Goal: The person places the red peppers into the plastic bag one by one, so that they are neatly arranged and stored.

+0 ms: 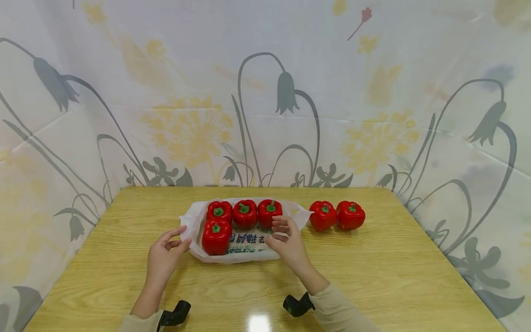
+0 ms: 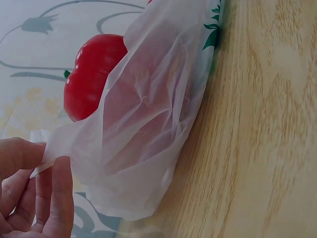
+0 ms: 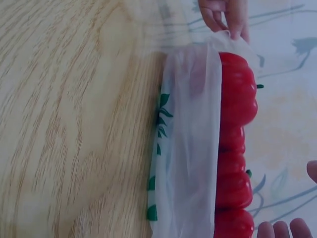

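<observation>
Toward the far edge of the worktop point(image 1: 373, 272), about midway across, lies a thin white bag point(image 1: 265, 255), mouth upward, with 4 red peppers point(image 1: 244, 220) inside: 3 in a row along its far side, 1 in front at the left. The left hand point(image 1: 163, 258) has its grip pinched on the bag's left rim. The right hand point(image 1: 292, 249) is at the bag's right end, grip apart, fingertips near a pepper. 2 loose peppers point(image 1: 323, 219) sit side by side beyond that end. Wood stretches between them and the right edge, and between the bag and the left edge.
</observation>
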The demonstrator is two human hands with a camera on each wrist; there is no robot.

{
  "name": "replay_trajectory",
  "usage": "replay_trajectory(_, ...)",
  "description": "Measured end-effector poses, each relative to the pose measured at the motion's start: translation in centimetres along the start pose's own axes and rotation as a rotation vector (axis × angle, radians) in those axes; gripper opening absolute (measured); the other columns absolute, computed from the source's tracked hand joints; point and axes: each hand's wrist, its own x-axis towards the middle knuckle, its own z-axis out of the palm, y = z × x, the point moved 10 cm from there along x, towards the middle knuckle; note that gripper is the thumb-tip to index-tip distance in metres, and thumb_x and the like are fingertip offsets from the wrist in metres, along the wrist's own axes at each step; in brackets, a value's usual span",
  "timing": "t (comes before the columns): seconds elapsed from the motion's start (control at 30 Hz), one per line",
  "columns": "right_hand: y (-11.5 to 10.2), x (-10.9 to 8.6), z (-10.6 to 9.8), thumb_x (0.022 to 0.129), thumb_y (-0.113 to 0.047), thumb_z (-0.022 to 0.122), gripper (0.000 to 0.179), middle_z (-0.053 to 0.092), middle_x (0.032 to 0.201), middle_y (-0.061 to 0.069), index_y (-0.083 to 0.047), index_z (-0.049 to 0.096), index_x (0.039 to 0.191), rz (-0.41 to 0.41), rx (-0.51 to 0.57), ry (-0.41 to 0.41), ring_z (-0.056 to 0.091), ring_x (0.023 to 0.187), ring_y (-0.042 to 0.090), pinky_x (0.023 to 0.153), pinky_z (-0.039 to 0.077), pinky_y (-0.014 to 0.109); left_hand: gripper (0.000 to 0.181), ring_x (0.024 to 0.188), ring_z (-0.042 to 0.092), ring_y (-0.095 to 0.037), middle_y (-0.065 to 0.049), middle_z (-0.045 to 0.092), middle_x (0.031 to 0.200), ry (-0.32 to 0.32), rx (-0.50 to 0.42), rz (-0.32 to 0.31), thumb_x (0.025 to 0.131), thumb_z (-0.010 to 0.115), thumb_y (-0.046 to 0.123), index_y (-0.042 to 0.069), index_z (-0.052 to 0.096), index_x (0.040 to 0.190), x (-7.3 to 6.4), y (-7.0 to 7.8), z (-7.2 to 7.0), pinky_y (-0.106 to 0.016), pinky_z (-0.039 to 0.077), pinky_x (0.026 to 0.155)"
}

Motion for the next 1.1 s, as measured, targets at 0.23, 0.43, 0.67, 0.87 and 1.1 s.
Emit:
replay_trajectory(0.23,0.6,-0.1,-1.5,0.078,0.008,0.068,0.049,0.047,0.117,0.026,0.008,0.045,0.122,0.003,-0.005,0.036,0.048,0.107,0.041,0.091,0.044,0.047,0.038,0.077,0.056,0.003,-0.008,0.052,0.124,0.004,0.001,-0.007,0.086,0.068,0.01,0.005,0.06,0.122,0.0,-0.1,-0.1,-0.018,0.041,0.051)
replay_trajectory(0.43,0.6,-0.3,-2.9,0.077,0.009,0.068,0.047,0.049,0.115,0.024,0.006,0.048,0.12,-0.003,-0.029,0.078,0.048,0.106,0.043,0.09,0.045,0.046,0.038,0.077,0.056,0.003,-0.008,0.052,0.124,0.005,-0.011,-0.002,0.085,0.068,0.009,0.004,0.06,0.122,-0.1,-0.2,0.0,-0.017,0.046,0.055)
replay_trajectory(0.67,0.6,-0.3,-4.6,0.076,0.014,0.067,0.047,0.047,0.115,0.029,0.008,0.048,0.118,-0.016,-0.044,0.129,0.049,0.105,0.046,0.089,0.046,0.047,0.038,0.077,0.056,0.002,-0.008,0.051,0.124,0.005,-0.026,0.003,0.085,0.068,0.008,0.003,0.06,0.122,0.0,-0.3,0.0,-0.018,0.048,0.057)
replay_trajectory(0.87,0.9,-0.4,-5.9,0.075,0.013,0.068,0.047,0.049,0.113,0.027,0.008,0.048,0.118,-0.009,-0.065,0.169,0.052,0.102,0.04,0.088,0.046,0.048,0.038,0.077,0.057,0.002,-0.007,0.051,0.123,0.004,-0.032,0.008,0.085,0.068,0.006,0.002,0.06,0.122,0.0,-0.3,0.1,-0.018,0.047,0.055)
replay_trajectory(1.1,0.7,-0.6,-7.0,0.076,0.013,0.068,0.046,0.051,0.112,0.025,0.007,0.049,0.117,-0.02,-0.076,0.199,0.052,0.101,0.038,0.088,0.046,0.048,0.038,0.077,0.057,0.001,-0.007,0.052,0.122,0.005,-0.036,0.011,0.085,0.067,0.006,0.002,0.06,0.122,0.1,-0.2,0.2,-0.02,0.049,0.059)
